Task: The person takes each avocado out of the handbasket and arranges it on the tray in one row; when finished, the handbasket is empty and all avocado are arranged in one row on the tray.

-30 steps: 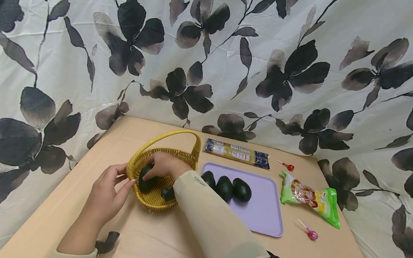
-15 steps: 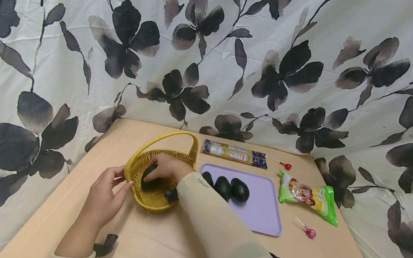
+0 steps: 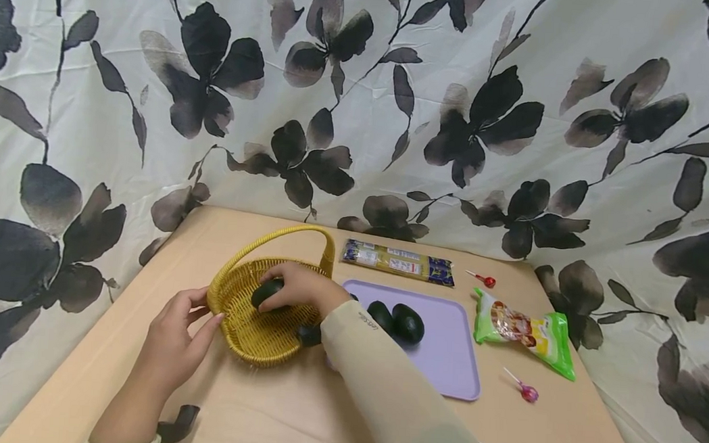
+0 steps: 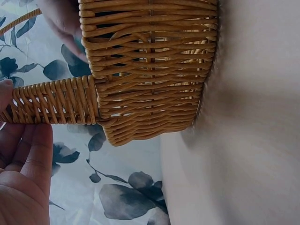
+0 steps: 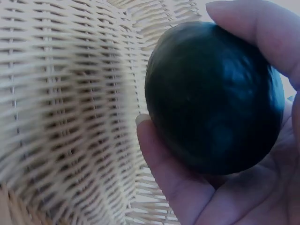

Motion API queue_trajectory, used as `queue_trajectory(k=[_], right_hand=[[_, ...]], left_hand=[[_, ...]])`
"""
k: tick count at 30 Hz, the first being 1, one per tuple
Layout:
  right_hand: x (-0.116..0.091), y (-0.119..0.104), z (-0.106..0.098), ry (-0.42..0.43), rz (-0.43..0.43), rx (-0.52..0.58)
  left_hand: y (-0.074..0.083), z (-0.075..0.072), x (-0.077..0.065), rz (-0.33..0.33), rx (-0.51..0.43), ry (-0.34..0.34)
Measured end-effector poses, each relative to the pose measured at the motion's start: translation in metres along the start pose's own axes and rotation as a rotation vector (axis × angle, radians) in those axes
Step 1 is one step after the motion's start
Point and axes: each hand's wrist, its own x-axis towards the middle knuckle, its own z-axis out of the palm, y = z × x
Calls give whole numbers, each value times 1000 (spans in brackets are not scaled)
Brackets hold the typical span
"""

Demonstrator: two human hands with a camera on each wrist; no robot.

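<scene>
In the head view, a yellow wicker basket (image 3: 244,333) with a tall arched handle stands at the left of the table. My right hand (image 3: 304,287) is over its inside and grips a dark green avocado (image 3: 265,293). The right wrist view has the avocado (image 5: 211,98) between thumb and fingers, with the woven wall (image 5: 79,93) beside it. At the basket's left side, my left hand (image 3: 170,346) pinches the foot of the handle. Thumb and fingers meet that handle (image 4: 51,101) from both sides in the left wrist view.
Right of the basket lies a lilac tray (image 3: 449,369) with avocados (image 3: 408,324), partly hidden by my right sleeve (image 3: 382,359). Behind it is a blue and gold packet (image 3: 398,262). A green snack bag (image 3: 524,332), a red lollipop (image 3: 488,282) and a pink lollipop (image 3: 528,393) lie farther right.
My right hand has raised the avocado from low in the basket and shifted it slightly right. My left hand keeps its hold on the handle.
</scene>
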Motion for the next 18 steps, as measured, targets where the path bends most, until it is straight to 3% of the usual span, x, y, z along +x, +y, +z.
queue_trajectory(k=[10, 18], right_hand=[[-24, 7, -15, 73, -28, 77], [-43, 12, -25, 101, -50, 75]], left_hand=[[0, -1, 0, 10, -3, 14], [1, -2, 1, 8, 6, 7]])
